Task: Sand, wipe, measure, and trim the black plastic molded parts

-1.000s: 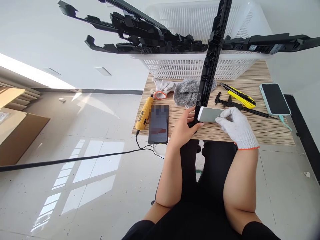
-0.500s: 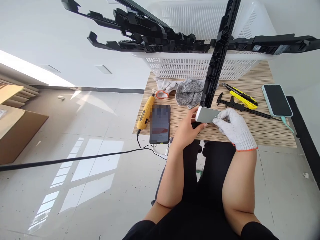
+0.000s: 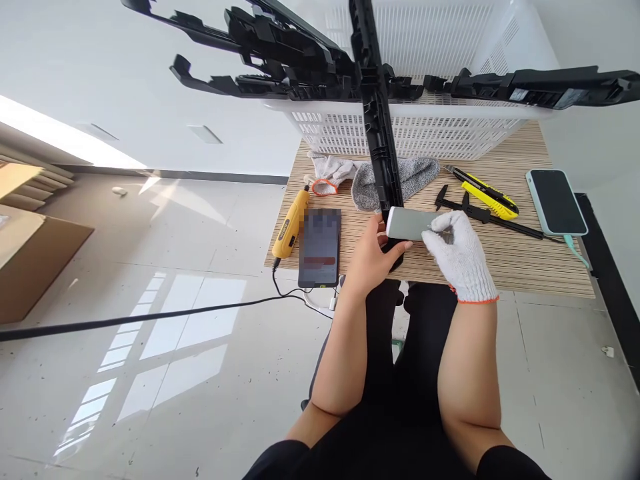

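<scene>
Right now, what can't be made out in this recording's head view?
Head view:
Black strip: far end, cut off by the top edge; one stretch, hidden behind the grey block.
Left hand: some fingers, partly hidden behind the strip.
Dark device: parts of the screen, blurred by pixelation.
Gloved right hand: exact pinch on the block, too small.

Wall (image 3: 120, 73): white, dark baseboard (image 3: 240, 179)
Floor (image 3: 260, 400): pale, glossy, tiled
Surface (image 3: 540, 267): striped wood grain
Light: bright window reflections (image 3: 193, 327) on the floor

Black short-sleeved top (image 3: 400, 433), black trousers (image 3: 425, 327). Right hand (image 3: 457, 250): 1 white knit glove (image 3: 469, 270), orange-edged cuff (image 3: 477, 301). Left hand (image 3: 371, 259) bare.
</scene>
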`<state>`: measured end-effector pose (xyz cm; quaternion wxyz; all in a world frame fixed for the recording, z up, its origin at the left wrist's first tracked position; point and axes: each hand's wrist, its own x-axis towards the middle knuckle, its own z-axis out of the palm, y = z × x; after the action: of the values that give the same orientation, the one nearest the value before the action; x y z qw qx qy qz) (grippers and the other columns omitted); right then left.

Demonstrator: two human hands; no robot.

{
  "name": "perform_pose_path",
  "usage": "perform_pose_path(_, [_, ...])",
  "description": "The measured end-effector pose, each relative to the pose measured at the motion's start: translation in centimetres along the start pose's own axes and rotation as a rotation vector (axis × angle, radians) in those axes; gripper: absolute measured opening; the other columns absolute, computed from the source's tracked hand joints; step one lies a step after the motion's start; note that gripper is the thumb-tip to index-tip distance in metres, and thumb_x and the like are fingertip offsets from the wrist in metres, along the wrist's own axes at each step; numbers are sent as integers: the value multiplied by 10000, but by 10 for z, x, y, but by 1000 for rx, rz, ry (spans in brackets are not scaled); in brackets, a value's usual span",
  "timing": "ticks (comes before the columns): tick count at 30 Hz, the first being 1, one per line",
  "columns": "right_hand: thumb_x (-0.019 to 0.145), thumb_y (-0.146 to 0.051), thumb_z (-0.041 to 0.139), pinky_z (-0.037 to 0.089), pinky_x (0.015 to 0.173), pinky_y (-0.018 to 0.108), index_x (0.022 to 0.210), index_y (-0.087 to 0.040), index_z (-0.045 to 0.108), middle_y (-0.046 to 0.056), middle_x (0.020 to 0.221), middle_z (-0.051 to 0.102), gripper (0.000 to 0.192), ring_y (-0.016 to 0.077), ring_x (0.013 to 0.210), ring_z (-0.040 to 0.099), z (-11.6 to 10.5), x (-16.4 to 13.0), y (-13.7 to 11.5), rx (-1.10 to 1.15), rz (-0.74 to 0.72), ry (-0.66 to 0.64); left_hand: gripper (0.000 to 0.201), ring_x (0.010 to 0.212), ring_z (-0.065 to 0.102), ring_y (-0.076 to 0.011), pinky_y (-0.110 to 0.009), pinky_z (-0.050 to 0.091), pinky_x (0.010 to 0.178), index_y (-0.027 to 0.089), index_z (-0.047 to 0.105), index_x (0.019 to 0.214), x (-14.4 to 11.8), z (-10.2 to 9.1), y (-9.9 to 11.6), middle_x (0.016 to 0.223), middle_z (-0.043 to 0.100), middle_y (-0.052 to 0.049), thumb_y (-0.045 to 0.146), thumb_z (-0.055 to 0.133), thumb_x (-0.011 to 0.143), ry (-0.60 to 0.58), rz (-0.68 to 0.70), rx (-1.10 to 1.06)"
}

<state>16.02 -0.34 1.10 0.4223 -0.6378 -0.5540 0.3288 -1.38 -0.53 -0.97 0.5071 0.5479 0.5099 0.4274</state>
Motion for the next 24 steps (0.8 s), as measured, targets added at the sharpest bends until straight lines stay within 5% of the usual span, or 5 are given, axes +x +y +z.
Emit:
perform_pose_path(8, [770, -239, 651, 425, 504, 239, 854, -243, 486, -32, 823, 557, 185, 88, 578, 517, -7, -3, 0, 187, 117, -49, 625, 1239, 615, -272, -437, 474, 1086, 222, 468, 1380, -1, 1, 1, 1279, 657, -111, 385, 742, 843, 7, -9, 35])
perform_pose_path(13, [728, -169, 639, 380, 451, 215, 813, -233, 481, -48, 786, 541, 191, 61, 513, 477, -9, 0, 5, 272, 79, 52, 594, 1185, 650, -260, -424, 497, 1057, 232, 486, 1343, 0, 1, 2, 1220, 686, -95, 319, 763, 825, 11, -24, -59])
perform_pose_path(16, [721, -177, 658, 378, 436, 207, 819, -232, 495, -46, 795, 560, 197, 58, 504, 479, -7, 0, 6, 293, 102, -36, 607, 1157, 665, -254, -418, 512, 1034, 226, 483, 1353, 0, 1, 3, 1233, 684, -99, 265, 762, 816, -8, -19, -58])
perform_pose_path(21, [718, -176, 627, 355, 413, 193, 824, -236, 486, -57, 734, 538, 187, 59, 486, 459, -3, 1, 0, 333, 104, 164, 606, 1158, 664, -257, -428, 501, 1051, 208, 499, 1346, 0, 1, 6, 1211, 690, -104, 292, 770, 811, -3, -25, -39])
perform_pose_path(24, [708, -194, 632, 347, 392, 198, 845, -245, 501, -73, 656, 496, 196, 79, 459, 465, -4, 1, -2, 377, 211, -48, 594, 1147, 668, -261, -427, 514, 1025, 217, 510, 1330, 0, 1, 7, 1228, 687, -100, 280, 775, 802, -22, -14, -30])
